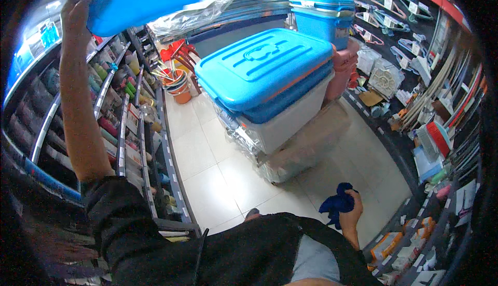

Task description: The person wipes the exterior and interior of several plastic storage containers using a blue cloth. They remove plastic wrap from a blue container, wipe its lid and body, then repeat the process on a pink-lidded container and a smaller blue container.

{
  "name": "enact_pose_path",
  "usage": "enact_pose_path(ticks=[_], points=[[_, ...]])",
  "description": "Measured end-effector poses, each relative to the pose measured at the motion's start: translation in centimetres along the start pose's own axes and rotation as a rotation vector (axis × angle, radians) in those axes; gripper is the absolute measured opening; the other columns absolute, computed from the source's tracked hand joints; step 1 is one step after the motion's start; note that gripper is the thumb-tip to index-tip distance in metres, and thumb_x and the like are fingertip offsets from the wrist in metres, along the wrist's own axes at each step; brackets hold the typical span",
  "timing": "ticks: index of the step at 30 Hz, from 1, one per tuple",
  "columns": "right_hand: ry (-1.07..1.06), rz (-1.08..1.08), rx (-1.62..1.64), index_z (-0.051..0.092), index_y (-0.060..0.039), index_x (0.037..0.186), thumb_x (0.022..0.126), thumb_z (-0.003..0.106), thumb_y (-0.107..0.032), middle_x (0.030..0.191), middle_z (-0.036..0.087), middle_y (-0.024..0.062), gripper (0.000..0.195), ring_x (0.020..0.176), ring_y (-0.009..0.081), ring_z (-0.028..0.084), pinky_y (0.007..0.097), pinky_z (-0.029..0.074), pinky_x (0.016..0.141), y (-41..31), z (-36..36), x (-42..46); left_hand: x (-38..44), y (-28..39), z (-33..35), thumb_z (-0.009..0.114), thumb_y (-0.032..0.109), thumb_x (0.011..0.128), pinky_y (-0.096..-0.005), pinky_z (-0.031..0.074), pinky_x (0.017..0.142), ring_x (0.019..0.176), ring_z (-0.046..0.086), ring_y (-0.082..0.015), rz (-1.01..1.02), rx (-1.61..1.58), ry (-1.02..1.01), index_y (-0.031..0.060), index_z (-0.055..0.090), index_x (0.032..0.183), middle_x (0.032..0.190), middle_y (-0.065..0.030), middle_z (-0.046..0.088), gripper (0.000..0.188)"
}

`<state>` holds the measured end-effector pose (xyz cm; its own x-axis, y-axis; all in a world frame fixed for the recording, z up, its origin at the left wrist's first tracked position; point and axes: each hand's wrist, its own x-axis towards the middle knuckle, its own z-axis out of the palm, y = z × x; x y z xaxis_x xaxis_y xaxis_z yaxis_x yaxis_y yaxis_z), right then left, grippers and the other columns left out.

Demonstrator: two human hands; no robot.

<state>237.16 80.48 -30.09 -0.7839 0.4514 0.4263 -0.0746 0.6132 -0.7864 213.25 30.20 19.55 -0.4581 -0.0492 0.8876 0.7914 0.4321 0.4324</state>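
With my arm raised at the upper left, my left hand (76, 11) grips the edge of a bright blue plastic lid or tub (151, 2); the top frame edge cuts it off, so which it is I cannot tell. Low on the right, my right hand (351, 214) clutches a bunched dark blue cloth (337, 204). Before me stands a stack of storage boxes topped by a blue ribbed lid (268, 58). Below that lid is a greyish-white box (288, 124), partly in clear plastic wrap (243, 134).
Shelves of bottles (134, 87) line the left. Clothes hangers (383, 19) and long poles (432, 85) fill the right wall. Behind the stack are blue bins (321, 23) on pink ones (342, 72). Orange buckets (181, 93) stand on the tiled floor (210, 173).
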Motion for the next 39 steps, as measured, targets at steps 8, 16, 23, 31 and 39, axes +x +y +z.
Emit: enact_pose_path(ticks=[8,16,23,31,39], points=[[0.138,0.112,-0.01,0.058,-0.0037,0.099,0.066,0.063,0.004,0.094,0.061,0.0114,0.034,0.089,0.0249,0.059,0.033,0.046,0.081,-1.6,7.8,2.2,10.9,-22.0,1.0,0.047,0.009,0.081,-0.05,0.051,0.066,0.083,0.062,-0.0391,0.762,1.129,0.059,0.0272,0.039,0.133,0.105,-0.0184,0.061,0.056],[0.076,0.294,-0.221,0.056,-0.0051,0.105,0.069,0.065,-0.007,0.101,0.06,0.0158,0.037,0.096,0.031,0.058,0.0389,0.044,0.086,-4.1,18.6,1.6,13.9,-40.8,7.5,0.045,0.002,0.08,-0.043,0.055,0.068,0.086,0.065,-0.0321,0.673,1.277,-0.333,0.0247,0.041,0.131,0.117,-0.0079,0.059,0.056],[0.01,0.454,-0.258,0.057,-0.0072,0.107,0.067,0.069,-0.015,0.105,0.059,0.0184,0.043,0.101,0.0341,0.056,0.041,0.043,0.089,-2.7,23.2,-0.9,13.2,-48.6,10.3,0.044,-0.001,0.081,-0.0433,0.053,0.071,0.089,0.064,-0.0328,0.613,1.107,-0.515,0.0189,0.039,0.133,0.117,-0.0118,0.059,0.055],[-0.033,0.325,-0.279,0.056,-0.0045,0.11,0.071,0.071,-0.023,0.109,0.058,0.0168,0.045,0.102,0.0355,0.055,0.0443,0.044,0.086,-5.8,24.2,2.8,13.5,-50.4,10.2,0.057,0.039,0.085,-0.0434,0.047,0.087,0.108,0.056,-0.0347,0.46,0.984,-0.782,0.0243,0.033,0.138,0.126,-0.014,0.053,0.06],[-0.034,0.324,-0.245,0.057,-0.0048,0.108,0.067,0.075,-0.02,0.107,0.059,0.016,0.048,0.102,0.0356,0.056,0.0442,0.045,0.085,-3.9,23.0,1.0,3.0,-41.8,17.4,0.052,0.029,0.093,-0.0337,0.052,0.075,0.088,0.065,-0.0209,0.183,0.132,-0.582,0.0188,0.048,0.129,0.102,-0.012,0.066,0.038]])
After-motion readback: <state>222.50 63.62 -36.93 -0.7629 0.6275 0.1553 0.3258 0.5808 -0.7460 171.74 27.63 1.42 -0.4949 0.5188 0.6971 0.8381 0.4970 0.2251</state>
